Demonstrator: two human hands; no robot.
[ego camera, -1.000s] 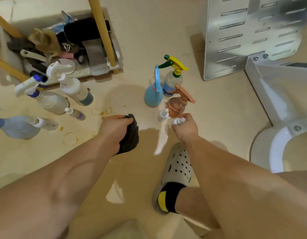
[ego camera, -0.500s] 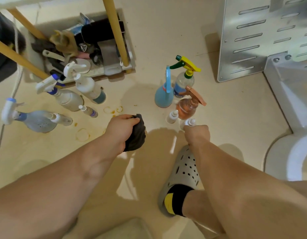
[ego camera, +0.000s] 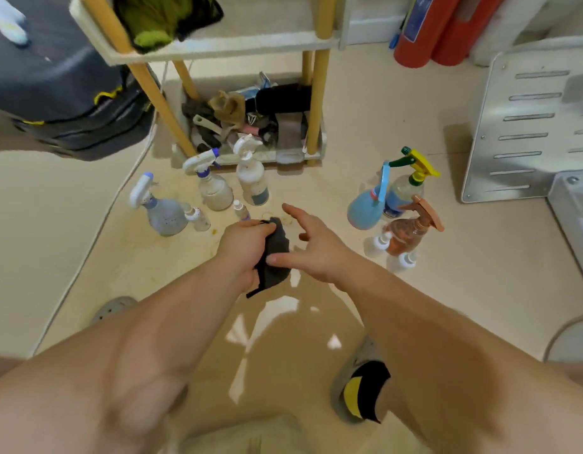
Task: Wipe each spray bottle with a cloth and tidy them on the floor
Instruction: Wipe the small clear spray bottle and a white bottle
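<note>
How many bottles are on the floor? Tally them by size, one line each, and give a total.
Large spray bottles: 6 (grey, clear, white, blue, yellow-topped, orange)
Small bottles: 4 (two on the left, two on the right)
Total: 10

Both my bare forearms (ego camera: 192,309) reach forward and down from the lower corners and converge in the middle. My left hand (ego camera: 244,247) is curled into a fist round a dark cloth (ego camera: 277,270), knuckles up, with the cloth bunched and hanging out on its right side. My right hand (ego camera: 316,253) is just beside it and holds nothing. Its fingers are spread and loose, the index finger stretched forward, the thumb tip lying against the cloth.
</note>
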